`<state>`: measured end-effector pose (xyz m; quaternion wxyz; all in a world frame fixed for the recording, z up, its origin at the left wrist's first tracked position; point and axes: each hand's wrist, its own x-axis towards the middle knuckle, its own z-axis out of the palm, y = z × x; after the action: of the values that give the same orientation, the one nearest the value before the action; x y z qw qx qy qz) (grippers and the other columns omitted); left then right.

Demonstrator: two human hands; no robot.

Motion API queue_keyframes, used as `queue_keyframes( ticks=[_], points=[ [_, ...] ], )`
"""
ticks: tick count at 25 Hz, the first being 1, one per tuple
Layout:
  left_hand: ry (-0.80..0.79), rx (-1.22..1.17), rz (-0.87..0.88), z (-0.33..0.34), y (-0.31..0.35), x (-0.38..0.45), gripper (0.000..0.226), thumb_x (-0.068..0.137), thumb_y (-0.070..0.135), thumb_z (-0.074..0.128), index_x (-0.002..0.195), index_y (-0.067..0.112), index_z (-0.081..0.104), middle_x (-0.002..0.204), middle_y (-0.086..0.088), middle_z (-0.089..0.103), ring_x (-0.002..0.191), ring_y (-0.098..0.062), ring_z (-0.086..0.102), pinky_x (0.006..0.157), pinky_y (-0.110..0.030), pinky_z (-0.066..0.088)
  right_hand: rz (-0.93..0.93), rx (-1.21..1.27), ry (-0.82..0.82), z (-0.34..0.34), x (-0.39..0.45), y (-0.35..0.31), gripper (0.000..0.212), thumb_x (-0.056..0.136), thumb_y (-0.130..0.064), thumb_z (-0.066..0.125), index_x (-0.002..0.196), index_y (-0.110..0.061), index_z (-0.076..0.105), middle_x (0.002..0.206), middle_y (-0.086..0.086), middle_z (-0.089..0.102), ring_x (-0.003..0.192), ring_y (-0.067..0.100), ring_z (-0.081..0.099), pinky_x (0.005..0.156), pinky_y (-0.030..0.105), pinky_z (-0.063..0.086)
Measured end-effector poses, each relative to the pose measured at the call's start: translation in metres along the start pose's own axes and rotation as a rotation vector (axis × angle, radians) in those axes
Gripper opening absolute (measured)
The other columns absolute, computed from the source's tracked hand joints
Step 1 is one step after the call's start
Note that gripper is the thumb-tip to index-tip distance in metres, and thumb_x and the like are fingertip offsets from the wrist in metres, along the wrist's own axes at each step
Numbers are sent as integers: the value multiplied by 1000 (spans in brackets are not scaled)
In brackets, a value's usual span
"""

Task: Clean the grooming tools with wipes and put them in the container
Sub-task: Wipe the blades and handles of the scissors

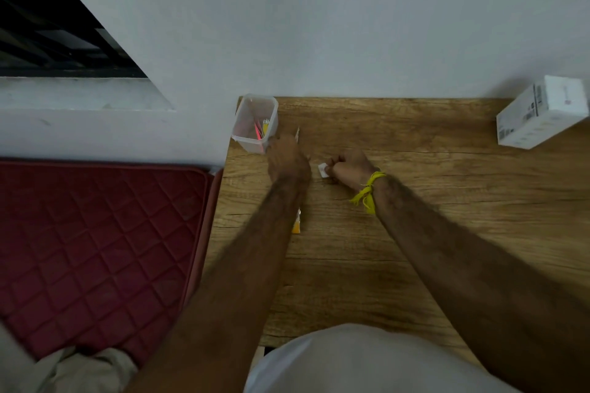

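A clear plastic container (255, 124) stands at the table's back left corner with a red tool and a yellow tool inside. My left hand (287, 159) is just right of it, shut on a thin pale tool (297, 134) whose tip sticks up above the fingers. My right hand (348, 167), with a yellow thread at the wrist, is shut on a small white wipe (323, 170) a little to the right of the left hand. An orange-yellow item (297, 223) lies on the table, mostly hidden under my left forearm.
The wooden table (415, 217) butts against a grey wall. A white box (542, 113) sits at the back right. A dark red quilted cushion (95, 249) lies left of the table, below its edge.
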<state>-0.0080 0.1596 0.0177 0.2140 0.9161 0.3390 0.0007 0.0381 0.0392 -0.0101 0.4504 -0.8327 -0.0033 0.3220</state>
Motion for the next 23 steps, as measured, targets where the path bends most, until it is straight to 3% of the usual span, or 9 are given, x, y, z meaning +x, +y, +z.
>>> queue_keyframes(
  ticks=[5, 8, 10, 13, 17, 21, 23],
  points=[
    [-41, 21, -34, -4, 5, -16, 41, 79, 31, 83, 111, 10, 66, 113, -6, 69, 106, -24, 65, 83, -35, 53, -3, 108, -40, -11, -2, 6, 21, 89, -7, 69, 70, -17, 67, 75, 2, 66, 73, 16, 60, 75, 36, 52],
    [-70, 13, -47, -4, -1, -19, 37, 76, 43, 82, 97, 16, 69, 97, 1, 69, 96, -20, 67, 82, -37, 55, -37, 207, -29, -19, -18, 8, 23, 92, -6, 67, 73, -18, 67, 76, -1, 65, 73, 11, 59, 71, 28, 52],
    [-104, -169, -13, -3, -7, -24, 25, 80, 39, 80, 88, 16, 72, 87, 3, 70, 86, -18, 69, 72, -30, 53, -92, 222, 21, -21, -37, 13, 24, 92, -7, 67, 73, -21, 67, 76, -4, 65, 72, 8, 58, 70, 26, 48],
    [-115, -474, 22, -10, -8, -60, 15, 86, 31, 76, 90, 16, 74, 81, 6, 70, 78, -12, 68, 60, -19, 49, -73, 361, 104, -21, -76, 33, 18, 92, -7, 67, 78, -18, 70, 79, -1, 68, 73, 9, 61, 70, 26, 49],
    [-161, -782, -41, -14, -2, -123, 15, 86, 25, 77, 84, 11, 73, 75, -7, 72, 64, -16, 68, 52, -29, 56, -10, 566, 148, -38, -138, 54, 10, 95, -5, 64, 93, -11, 71, 90, 7, 73, 80, 15, 68, 70, 25, 55],
    [-222, -831, -40, -3, 1, -161, 16, 83, 22, 80, 82, 8, 73, 70, -10, 73, 56, -10, 65, 45, -24, 48, 23, 657, -8, -60, -175, 51, 11, 97, -2, 60, 102, -1, 69, 90, 8, 75, 78, 17, 73, 58, 24, 57],
    [-208, -835, -18, -3, 4, -169, 15, 81, 21, 82, 77, 11, 72, 66, -6, 72, 53, -9, 63, 44, -22, 45, 84, 754, -121, -64, -181, 48, 10, 97, 0, 59, 100, 1, 68, 88, 10, 75, 75, 22, 73, 60, 29, 61]
  ],
)
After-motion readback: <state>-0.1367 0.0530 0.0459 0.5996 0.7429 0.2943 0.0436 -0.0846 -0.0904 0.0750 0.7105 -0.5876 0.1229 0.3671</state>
